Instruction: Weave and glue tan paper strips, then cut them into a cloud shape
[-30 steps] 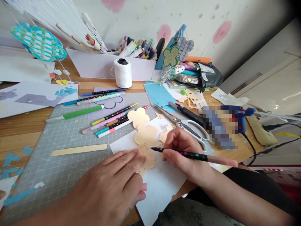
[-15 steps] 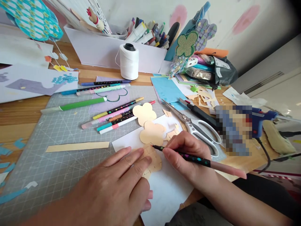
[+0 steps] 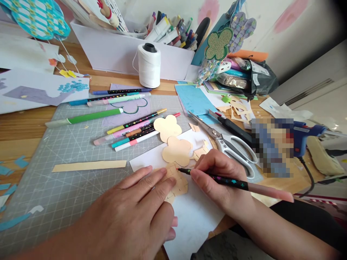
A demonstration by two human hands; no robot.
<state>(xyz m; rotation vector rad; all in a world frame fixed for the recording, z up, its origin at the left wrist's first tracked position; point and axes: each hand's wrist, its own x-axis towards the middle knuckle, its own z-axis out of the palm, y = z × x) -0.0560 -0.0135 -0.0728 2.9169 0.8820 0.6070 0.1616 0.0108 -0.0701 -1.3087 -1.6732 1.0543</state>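
Observation:
My right hand (image 3: 221,177) pinches a black patterned marker pen (image 3: 233,181) with a pinkish rear end. Its tip meets a peach paper cutout (image 3: 181,183) marked with short dark lines. My left hand (image 3: 135,213) lies over that cutout with fingers stretched out, hiding its left part. Under the cutout is a white sheet of paper (image 3: 195,216). Just beyond my hands, two plain peach flower-shaped cutouts, a nearer one (image 3: 176,153) and a farther one (image 3: 166,128), overlap slightly. A pale paper strip (image 3: 89,166) rests on the grey cutting mat (image 3: 81,144).
Silver scissors (image 3: 227,148) and a black craft knife (image 3: 233,128) lie right of the cutouts. Several markers (image 3: 94,116) spread across the mat. A white thread spool (image 3: 149,66) stands before a pen box (image 3: 114,57). At far right is a blue glue gun (image 3: 302,139).
The pen tip has shifted slightly right and down on the marked cutout. My left hand still presses in the same place; the whole view has moved a little.

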